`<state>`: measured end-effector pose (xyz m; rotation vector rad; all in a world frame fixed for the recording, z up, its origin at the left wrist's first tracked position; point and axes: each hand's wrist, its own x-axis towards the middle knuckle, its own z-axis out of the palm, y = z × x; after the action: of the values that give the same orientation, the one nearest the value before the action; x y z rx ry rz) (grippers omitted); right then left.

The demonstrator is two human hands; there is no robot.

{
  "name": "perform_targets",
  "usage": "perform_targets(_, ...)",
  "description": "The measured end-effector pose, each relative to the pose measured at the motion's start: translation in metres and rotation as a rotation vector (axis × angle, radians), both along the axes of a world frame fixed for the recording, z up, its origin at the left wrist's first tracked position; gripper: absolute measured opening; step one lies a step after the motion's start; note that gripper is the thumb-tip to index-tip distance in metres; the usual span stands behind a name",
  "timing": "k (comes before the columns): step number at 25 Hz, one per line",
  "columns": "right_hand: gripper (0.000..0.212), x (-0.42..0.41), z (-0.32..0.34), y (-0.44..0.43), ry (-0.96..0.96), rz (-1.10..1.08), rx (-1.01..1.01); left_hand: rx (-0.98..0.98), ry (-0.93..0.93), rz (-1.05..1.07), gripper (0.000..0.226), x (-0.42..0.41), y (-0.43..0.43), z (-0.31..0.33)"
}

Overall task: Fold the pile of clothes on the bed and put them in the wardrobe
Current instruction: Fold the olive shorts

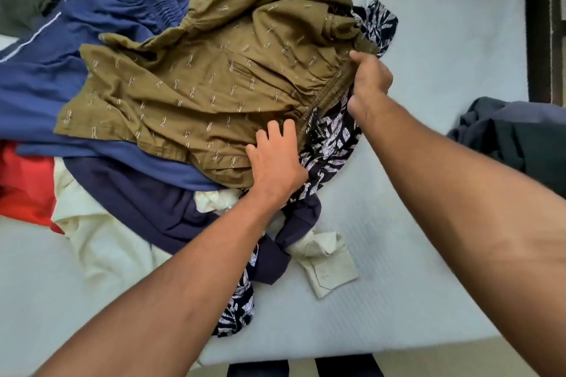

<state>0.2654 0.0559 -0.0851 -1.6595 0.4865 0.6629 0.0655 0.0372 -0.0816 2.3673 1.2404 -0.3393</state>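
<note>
An olive-brown garment [196,79] with small pale stitched marks lies on top of the clothes pile on the bed. My right hand [369,84] grips its elastic waistband at the right end, thumb on top. My left hand [275,159] has its fingers curled into the lower edge of the same garment near the waistband. Under it lie a black-and-white leaf-print cloth [330,138], blue trousers with white piping [61,82], a dark navy garment [147,196], a cream shirt [104,242] and a red piece [24,184].
The pale blue-white bed sheet [428,40] shows to the right of the pile and in front. A dark grey garment [514,135] lies at the right edge. A dark wooden frame [542,24] stands at the far right. The bed's near edge [337,349] runs along the bottom.
</note>
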Motion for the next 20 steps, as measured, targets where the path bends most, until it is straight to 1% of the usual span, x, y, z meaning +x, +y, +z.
perform_targets(1,0.018,0.003,0.002,-0.001,-0.023,0.014,-0.010,-0.040,-0.008,-0.017,0.066,0.000,0.006,0.003)
perform_targets(2,0.008,0.003,0.007,-0.002,-0.084,0.068,-0.049,-0.066,-0.037,-0.050,0.061,-0.004,0.014,0.006)
perform_targets(3,0.003,0.001,0.012,-0.003,-0.178,0.138,-0.126,-0.076,-0.082,-0.092,0.059,-0.011,0.021,0.008)
perform_targets(5,0.006,-0.003,0.020,-0.011,-0.369,0.215,-0.235,-0.038,-0.212,-0.161,0.059,-0.026,0.025,0.015)
perform_targets(6,0.014,-0.006,0.024,-0.020,-0.426,0.208,-0.232,-0.022,-0.286,-0.155,0.061,-0.035,0.021,0.022)
perform_targets(7,0.020,-0.007,0.030,-0.030,-0.444,0.148,-0.171,-0.013,-0.346,-0.134,0.063,-0.042,0.017,0.031)
perform_targets(9,0.023,-0.010,0.046,-0.063,-0.419,-0.026,0.013,-0.007,-0.423,-0.104,0.062,-0.050,0.005,0.053)
perform_targets(11,0.021,-0.021,0.064,-0.119,-0.405,-0.145,0.176,0.022,-0.470,-0.103,0.051,-0.061,-0.020,0.077)
perform_targets(12,0.023,-0.029,0.068,-0.152,-0.399,-0.193,0.215,0.029,-0.486,-0.122,0.045,-0.066,-0.037,0.082)
perform_targets(14,0.029,-0.055,0.070,-0.225,-0.307,-0.268,0.253,0.010,-0.470,-0.142,0.036,-0.084,-0.090,0.082)
perform_targets(15,0.031,-0.072,0.067,-0.263,-0.221,-0.281,0.221,-0.003,-0.429,-0.103,0.033,-0.099,-0.122,0.076)
perform_targets(17,0.030,-0.108,0.056,-0.330,0.021,-0.267,0.106,0.006,-0.304,0.063,0.029,-0.134,-0.184,0.060)
perform_targets(18,0.028,-0.127,0.050,-0.359,0.149,-0.235,0.047,0.020,-0.213,0.167,0.029,-0.151,-0.211,0.054)
perform_targets(20,0.025,-0.159,0.035,-0.402,0.303,-0.112,-0.080,0.013,-0.039,0.417,0.033,-0.176,-0.245,0.050)
